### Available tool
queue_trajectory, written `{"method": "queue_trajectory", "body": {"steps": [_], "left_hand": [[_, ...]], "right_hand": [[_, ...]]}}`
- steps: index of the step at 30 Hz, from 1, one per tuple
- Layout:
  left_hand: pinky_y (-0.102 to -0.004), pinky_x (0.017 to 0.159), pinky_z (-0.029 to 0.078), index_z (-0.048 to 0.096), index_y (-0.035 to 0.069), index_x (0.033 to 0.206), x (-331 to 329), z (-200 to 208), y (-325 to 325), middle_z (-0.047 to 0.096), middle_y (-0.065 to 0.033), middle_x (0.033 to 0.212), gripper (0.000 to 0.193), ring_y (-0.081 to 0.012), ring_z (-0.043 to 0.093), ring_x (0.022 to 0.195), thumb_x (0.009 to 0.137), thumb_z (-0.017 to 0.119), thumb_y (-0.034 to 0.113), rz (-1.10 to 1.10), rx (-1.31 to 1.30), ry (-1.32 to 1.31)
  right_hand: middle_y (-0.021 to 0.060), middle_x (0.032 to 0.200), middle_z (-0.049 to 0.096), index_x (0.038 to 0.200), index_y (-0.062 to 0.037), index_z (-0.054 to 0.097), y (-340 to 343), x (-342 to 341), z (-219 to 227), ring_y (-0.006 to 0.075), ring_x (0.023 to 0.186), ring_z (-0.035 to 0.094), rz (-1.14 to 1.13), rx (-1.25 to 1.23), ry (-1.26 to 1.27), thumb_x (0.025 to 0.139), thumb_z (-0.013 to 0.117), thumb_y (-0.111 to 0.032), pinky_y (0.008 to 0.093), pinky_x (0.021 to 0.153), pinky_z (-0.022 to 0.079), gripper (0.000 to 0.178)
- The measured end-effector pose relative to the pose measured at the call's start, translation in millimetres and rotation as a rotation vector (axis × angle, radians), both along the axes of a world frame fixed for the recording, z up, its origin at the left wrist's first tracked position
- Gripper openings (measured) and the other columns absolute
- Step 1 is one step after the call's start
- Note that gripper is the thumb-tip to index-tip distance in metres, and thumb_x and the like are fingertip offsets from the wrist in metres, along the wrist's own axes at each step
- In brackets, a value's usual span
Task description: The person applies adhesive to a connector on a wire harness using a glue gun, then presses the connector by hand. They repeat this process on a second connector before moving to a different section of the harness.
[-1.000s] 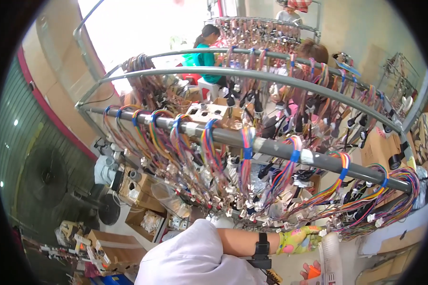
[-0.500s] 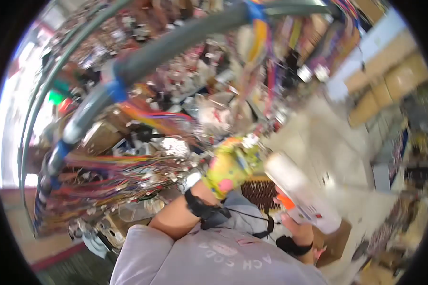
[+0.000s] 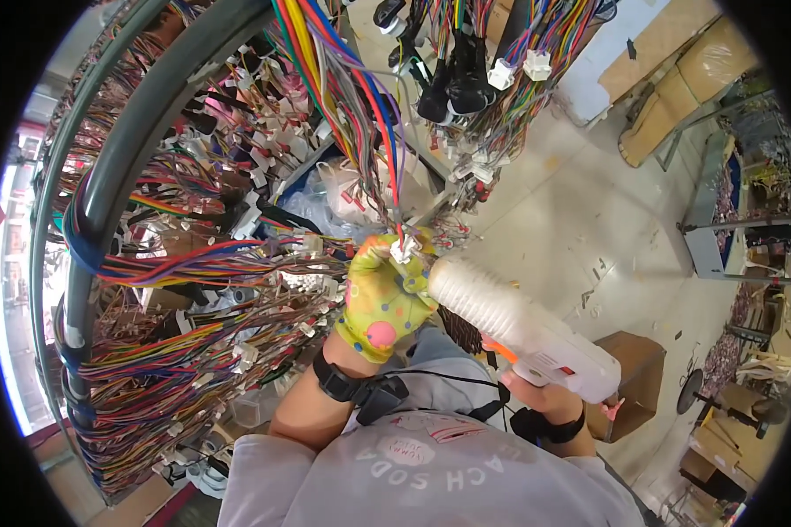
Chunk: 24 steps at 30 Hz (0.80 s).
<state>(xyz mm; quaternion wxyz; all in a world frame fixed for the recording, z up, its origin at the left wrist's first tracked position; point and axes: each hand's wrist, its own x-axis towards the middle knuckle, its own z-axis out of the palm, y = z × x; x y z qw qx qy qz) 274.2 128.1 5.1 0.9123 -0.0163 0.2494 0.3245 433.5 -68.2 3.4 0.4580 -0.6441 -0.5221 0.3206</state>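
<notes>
Connector [image 3: 405, 250] sits pinched in my gloved left hand [image 3: 380, 303]; from here I see my right hand [image 3: 536, 393] curled round a white gun-shaped tool [image 3: 527, 329].

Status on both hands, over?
Left hand gloved, holds white connector. Right hand grips white tool, pointing toward left hand. Wire bundles hang close by.

Best gap I see is right of the white glue gun [image 3: 536, 342], over the pale floor [image 3: 545, 228]. Left of it, forget it: gloved left hand [image 3: 382, 303] right by its front end, then thick wire bundles [image 3: 185, 265]. Cardboard box [image 3: 642, 373] sits lower, by its back end.
</notes>
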Motion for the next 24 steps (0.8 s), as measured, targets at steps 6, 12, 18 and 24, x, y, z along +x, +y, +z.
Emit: {"method": "queue_trajectory", "body": {"steps": [6, 12, 18, 24], "left_hand": [[-0.0315, 0.063, 0.046, 0.06, 0.003, 0.096, -6, 0, 3, 0.059, -0.0046, 0.076, 0.026, -0.0167, 0.054, 0.064, 0.079, 0.056, 0.022, -0.005, -0.02, -0.104], [-0.0351, 0.08, 0.049, 0.059, 0.002, 0.106, -14, -6, -2, 0.064, -0.0083, 0.092, 0.031, -0.0211, 0.06, 0.084, 0.081, 0.056, 0.02, -0.001, 0.124, -0.242], [-0.0325, 0.083, 0.049, 0.057, 0.001, 0.109, -14, -1, 3, 0.063, -0.0098, 0.094, 0.029, -0.02, 0.061, 0.086, 0.084, 0.055, 0.016, -0.007, 0.111, -0.355], [-0.0377, 0.09, 0.046, 0.057, 0.005, 0.105, -8, -19, 20, 0.063, -0.0069, 0.093, 0.025, -0.0197, 0.06, 0.091, 0.085, 0.055, 0.018, -0.035, 0.14, -0.423]], "right_hand": [[0.011, 0.104, 0.062, 0.113, -0.0021, 0.057, 2, 4, 12, 0.0231, 0.093, 0.059, 0.128, -0.079, 0.198, 0.07, 0.064, -0.007, 0.0346, 0.083, 0.044, 0.043], [0.018, 0.121, 0.054, 0.126, 0.003, 0.044, 8, -2, 22, 0.0274, 0.113, 0.053, 0.209, -0.02, 0.3, 0.071, 0.059, -0.002, 0.0402, 0.093, 0.045, 0.057], [0.0176, 0.119, 0.056, 0.128, 0.0032, 0.04, -2, -10, 36, 0.0288, 0.112, 0.054, 0.084, -0.146, 0.432, 0.071, 0.058, 0.001, 0.0419, 0.093, 0.045, 0.06], [0.0183, 0.122, 0.054, 0.125, 0.0038, 0.045, 24, -16, 55, 0.0284, 0.11, 0.055, 0.179, 0.045, 0.496, 0.074, 0.058, 0.002, 0.0402, 0.095, 0.044, 0.053]]}}
